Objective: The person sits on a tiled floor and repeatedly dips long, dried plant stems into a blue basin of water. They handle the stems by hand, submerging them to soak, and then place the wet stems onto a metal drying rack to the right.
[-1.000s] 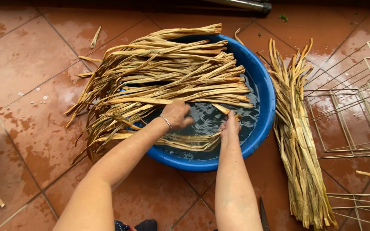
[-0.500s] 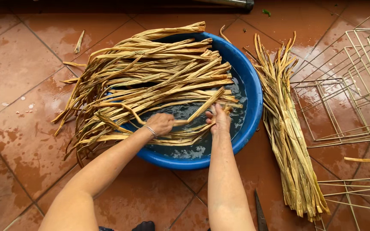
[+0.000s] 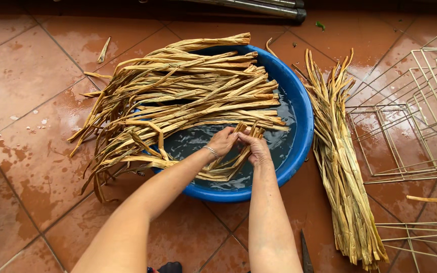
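**Leaf strips in the wash basin**

While both my hands meet over the blue basin (image 3: 299,146), I have a small bunch of leaf strips (image 3: 231,164) between them. My left hand (image 3: 222,141) is closed round the upper end of the bunch, a thin bracelet (image 3: 211,150) at the wrist; my right hand (image 3: 256,149) is curled shut on the same strips just beside it. The bunch trails down into the water at the basin's near side, likely held there so it stays wet and pliable.

The main heap of dry strips (image 3: 178,96) lies across the basin's far half, its tips spilling over the left rim onto the floor. A second, flatter bundle (image 3: 342,172) lies on the tiles just right of the basin. Beyond that bundle stand thin wire frames (image 3: 410,126).

The floor is wet reddish tile (image 3: 31,81), puddled around the basin. A metal pipe (image 3: 259,6) runs along the far edge.
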